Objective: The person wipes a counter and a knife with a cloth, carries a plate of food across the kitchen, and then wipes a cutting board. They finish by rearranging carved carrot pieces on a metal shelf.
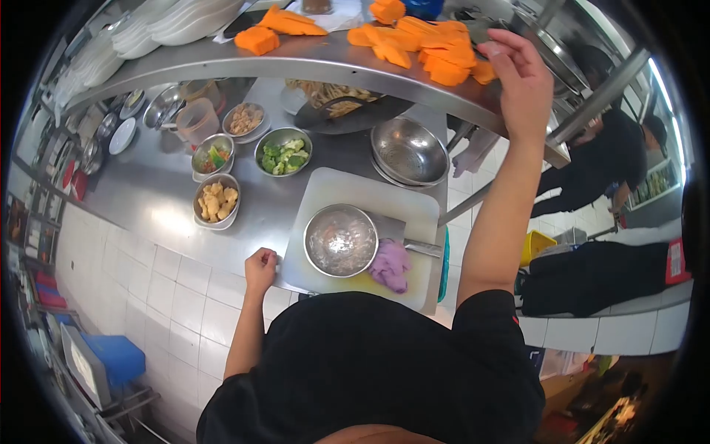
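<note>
My right hand [521, 70] is raised at the upper shelf, beside sliced orange pieces [444, 48]; its thumb and fingers are close together at the pile's right end, and what they hold is too small to make out. Low at the counter's front edge, my left hand [262, 268] is curled closed, just left of the white cutting board [318, 196]. On the board stand a metal bowl [340, 240] with a shiny, wet-looking inside, a cleaver [423, 248] partly hidden behind it, and a crumpled purple cloth [390, 266].
Bowls of broccoli [285, 155] and yellowish chunks [217, 202] sit left of the board. Stacked metal bowls [409, 150] stand behind it. White plates [177, 26] fill the shelf's left. A person in dark clothes [599, 159] is at the right.
</note>
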A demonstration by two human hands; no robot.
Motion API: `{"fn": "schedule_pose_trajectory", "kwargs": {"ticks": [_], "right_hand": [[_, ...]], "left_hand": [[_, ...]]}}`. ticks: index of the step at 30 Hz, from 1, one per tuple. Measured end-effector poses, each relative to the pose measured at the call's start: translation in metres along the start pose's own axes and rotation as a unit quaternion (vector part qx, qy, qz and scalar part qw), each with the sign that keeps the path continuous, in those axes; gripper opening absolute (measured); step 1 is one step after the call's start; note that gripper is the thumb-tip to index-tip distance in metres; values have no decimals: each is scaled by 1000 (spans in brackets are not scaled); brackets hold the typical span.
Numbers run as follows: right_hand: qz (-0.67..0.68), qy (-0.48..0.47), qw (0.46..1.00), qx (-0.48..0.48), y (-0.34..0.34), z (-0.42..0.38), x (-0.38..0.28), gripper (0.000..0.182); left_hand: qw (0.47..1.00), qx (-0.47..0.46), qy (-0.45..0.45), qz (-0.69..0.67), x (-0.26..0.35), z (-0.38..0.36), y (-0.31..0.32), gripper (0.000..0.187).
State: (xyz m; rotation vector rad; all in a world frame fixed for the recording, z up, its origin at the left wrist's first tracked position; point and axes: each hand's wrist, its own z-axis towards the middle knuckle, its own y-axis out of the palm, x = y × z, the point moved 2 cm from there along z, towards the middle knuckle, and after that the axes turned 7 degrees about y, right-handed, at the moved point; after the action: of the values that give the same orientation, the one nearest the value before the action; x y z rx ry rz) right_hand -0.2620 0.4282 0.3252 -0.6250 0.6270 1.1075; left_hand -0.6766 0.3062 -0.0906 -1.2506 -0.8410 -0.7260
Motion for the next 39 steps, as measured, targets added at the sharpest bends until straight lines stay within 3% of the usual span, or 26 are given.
{"fn": "schedule_pose_trajectory", "kwargs": {"ticks": [2,4,6,11,39], "right_hand": [[7,1,1000,-18,-2,0,1,24],[-15,4,1000,-5,-3,0,0,25],[-15,15,1000,-7,-2,-1,-2,25],[-43,13,999,3,-5,7,3,26],[-31,34,999,27,-8,5,3,28]], "left_hand": [[1000,9,-22,1,-8,-8,1,16],[993,5,-23,118,5,-3,4,18],[989,8,-43,145,13,3,5,20],[974,1,-5,224,12,16,9,20],[976,19,12,215,24,13,11,16]]}}
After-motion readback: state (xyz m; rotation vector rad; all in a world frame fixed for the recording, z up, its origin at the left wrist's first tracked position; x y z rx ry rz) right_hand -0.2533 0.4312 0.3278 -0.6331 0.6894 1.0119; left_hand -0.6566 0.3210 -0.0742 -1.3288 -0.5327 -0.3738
